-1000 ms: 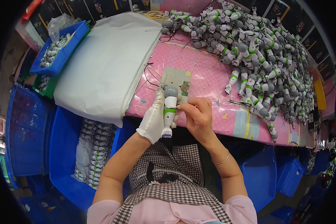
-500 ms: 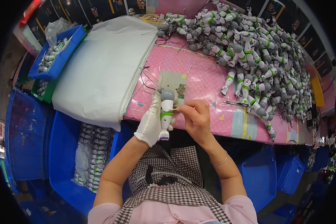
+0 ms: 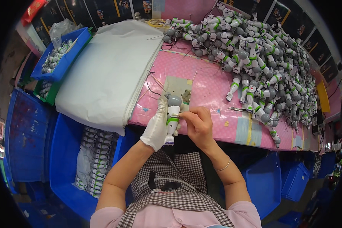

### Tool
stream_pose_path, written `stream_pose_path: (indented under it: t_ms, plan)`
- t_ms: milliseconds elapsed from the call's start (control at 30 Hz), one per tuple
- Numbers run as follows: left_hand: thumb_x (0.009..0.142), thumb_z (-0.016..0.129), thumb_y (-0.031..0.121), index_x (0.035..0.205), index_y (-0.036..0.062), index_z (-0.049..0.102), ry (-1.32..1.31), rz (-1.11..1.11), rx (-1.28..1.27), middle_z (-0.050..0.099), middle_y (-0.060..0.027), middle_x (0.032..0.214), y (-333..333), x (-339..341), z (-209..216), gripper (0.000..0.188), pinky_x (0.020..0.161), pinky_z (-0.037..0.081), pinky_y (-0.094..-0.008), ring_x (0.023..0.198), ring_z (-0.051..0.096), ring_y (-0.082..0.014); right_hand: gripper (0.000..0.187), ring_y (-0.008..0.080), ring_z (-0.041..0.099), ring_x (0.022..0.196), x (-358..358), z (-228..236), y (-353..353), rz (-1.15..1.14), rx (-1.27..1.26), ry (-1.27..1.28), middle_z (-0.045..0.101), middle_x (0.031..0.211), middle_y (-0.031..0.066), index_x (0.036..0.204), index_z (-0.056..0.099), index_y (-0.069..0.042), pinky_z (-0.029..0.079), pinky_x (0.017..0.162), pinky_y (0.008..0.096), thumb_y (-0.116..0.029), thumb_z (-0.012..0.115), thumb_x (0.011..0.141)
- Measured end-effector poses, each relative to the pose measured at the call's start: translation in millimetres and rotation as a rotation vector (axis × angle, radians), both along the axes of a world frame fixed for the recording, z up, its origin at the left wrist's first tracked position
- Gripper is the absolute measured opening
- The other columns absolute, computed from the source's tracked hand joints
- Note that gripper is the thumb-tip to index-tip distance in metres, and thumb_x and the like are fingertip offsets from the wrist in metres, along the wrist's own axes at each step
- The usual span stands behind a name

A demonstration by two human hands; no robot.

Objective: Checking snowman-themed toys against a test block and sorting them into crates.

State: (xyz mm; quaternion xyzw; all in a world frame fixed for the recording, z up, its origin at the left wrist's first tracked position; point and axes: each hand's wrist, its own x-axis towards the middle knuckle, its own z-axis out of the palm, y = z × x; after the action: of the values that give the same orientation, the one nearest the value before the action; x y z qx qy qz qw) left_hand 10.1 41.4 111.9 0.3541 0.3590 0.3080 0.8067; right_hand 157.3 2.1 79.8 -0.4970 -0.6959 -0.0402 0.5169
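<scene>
A toy arm (image 3: 172, 124), white with a green band, a grey ball at its upper end and a small fist at its lower end, stands nearly upright before me. My left hand (image 3: 155, 131), in a white glove, is closed around it from the left. From the right, my bare right hand (image 3: 200, 126) pinches a thin, pale stick (image 3: 176, 115). Its tip meets the arm just above the green band, and most of its length is hidden by my fingers. Behind the toy arm, a grey plate (image 3: 176, 84) lies on the pink-covered table (image 3: 205, 89).
A large heap of similar toy arms (image 3: 254, 57) covers the table's right side, with tweezers (image 3: 239, 110) at its near edge. White sheeting (image 3: 106, 68) lies to the left. Blue bins (image 3: 62, 167) stand below the table; a blue tray (image 3: 66, 59) of parts sits far left.
The view has shifted slightly, moving the scene a little right and down. Both hands keep their holds, and the stick's tip stays at the toy arm above the green band.
</scene>
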Motion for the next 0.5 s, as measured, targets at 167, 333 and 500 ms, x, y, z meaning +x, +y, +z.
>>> stream_pose_path:
  t_ms: [167,333,500]
  plan:
    - [0.096,0.034,0.048,0.112,0.0091,0.049,0.014,-0.013,-0.025,0.053,-0.0007,0.080,-2.9,2.6,1.3,0.044,0.046,0.044,-0.0206,0.059,0.051,-0.0083,0.021,0.0236,0.053,0.074,2.9,2.3,8.7,-0.145,0.032,0.075,0.055,0.078,0.0052,0.085,0.063,-0.008,0.039,0.070,0.0350,0.003,0.065,0.067]
    - [0.086,0.057,0.016,0.123,0.0064,0.040,0.178,-0.011,0.281,0.050,-0.0008,0.083,-5.8,7.0,-0.7,0.042,0.047,0.040,-0.0200,0.060,0.048,-0.0064,0.022,0.0241,0.054,0.075,2.9,10.6,11.7,-0.063,0.122,-0.072,0.055,0.079,0.0061,0.086,0.064,-0.007,0.040,0.071,0.0356,0.003,0.064,0.067]
    - [0.087,0.058,0.016,0.121,0.0064,0.041,0.240,-0.007,0.325,0.050,-0.0010,0.080,-4.8,10.6,-5.5,0.040,0.046,0.038,-0.0197,0.059,0.047,-0.0059,0.020,0.0239,0.053,0.073,-0.2,17.4,7.2,-0.162,0.092,-0.154,0.055,0.077,0.0066,0.086,0.063,-0.005,0.040,0.068,0.0338,0.004,0.065,0.068]
